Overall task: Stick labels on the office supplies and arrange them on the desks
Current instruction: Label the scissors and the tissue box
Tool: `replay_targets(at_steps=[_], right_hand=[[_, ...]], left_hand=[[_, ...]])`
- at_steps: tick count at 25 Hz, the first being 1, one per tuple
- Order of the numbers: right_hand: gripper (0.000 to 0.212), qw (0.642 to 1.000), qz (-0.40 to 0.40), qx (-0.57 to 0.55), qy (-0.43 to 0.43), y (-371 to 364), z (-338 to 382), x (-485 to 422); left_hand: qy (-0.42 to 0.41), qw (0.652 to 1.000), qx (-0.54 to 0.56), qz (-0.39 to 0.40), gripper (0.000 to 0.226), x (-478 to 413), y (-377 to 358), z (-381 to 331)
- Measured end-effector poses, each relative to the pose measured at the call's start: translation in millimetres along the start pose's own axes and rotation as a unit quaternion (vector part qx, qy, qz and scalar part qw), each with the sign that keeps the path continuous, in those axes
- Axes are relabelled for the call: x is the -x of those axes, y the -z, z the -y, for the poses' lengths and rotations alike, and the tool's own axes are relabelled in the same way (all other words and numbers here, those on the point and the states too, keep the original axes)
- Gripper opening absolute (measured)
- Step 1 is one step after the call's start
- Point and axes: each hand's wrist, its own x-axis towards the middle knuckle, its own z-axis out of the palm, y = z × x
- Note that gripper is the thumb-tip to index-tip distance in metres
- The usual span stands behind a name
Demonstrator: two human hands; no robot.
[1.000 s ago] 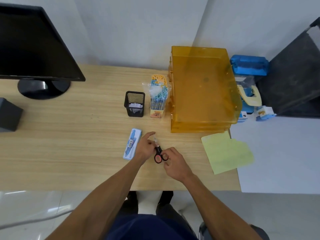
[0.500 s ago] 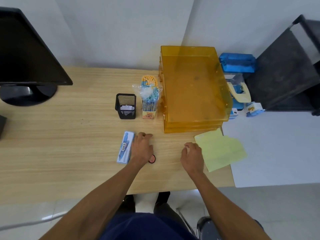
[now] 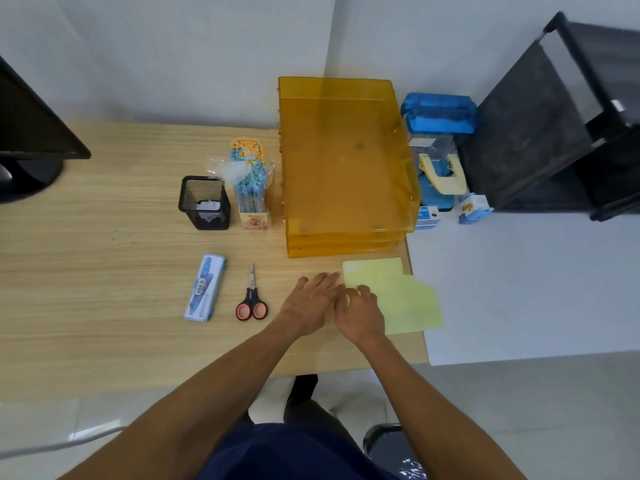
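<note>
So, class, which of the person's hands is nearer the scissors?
Left. The left hand lies flat on the desk just right of the scissors, not touching them; the right hand is farther right, at the edge of the yellow sheet.

We stretch our left arm (image 3: 207, 393) and right arm (image 3: 433, 403) forward, hands close together. Our left hand (image 3: 308, 303) lies flat, fingers straight; our right hand (image 3: 362, 315) arches, fingertips bent downward.
</note>
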Motion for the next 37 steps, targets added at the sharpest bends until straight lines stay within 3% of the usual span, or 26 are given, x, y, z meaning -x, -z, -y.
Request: replay_targets(at_steps=[5,9,15,23,30,37], right_hand=[[0.031,0.997,0.003,-0.061,0.038,19.6,-29.7,-19.2],[0.027,0.993,-0.044,-0.111,-0.010,34.8,-41.4,-39.4],[0.029,0.993,-0.039,-0.102,-0.040,30.5,-36.3,-61.9],[0.020,0.994,-0.066,-0.086,-0.024,16.7,-27.0,-61.2],[0.013,0.986,-0.069,-0.141,-0.058,17.4,-25.0,-64.5],[0.016,0.993,-0.035,-0.089,-0.071,26.7,-19.6,-70.1]], left_hand=[[-0.030,0.996,-0.078,0.020,0.068,-7.2,-5.7,-5.7],[-0.036,0.996,-0.078,0.040,0.060,-18.7,3.1,-14.7],[-0.021,0.993,-0.107,0.035,0.047,-33.4,9.4,-27.6],[0.002,0.996,-0.082,0.038,0.052,-32.9,12.1,-27.7],[0.007,0.998,-0.055,0.040,0.051,-35.0,14.7,-27.5],[0.017,0.998,-0.051,0.040,0.052,-32.5,13.7,-29.6]])
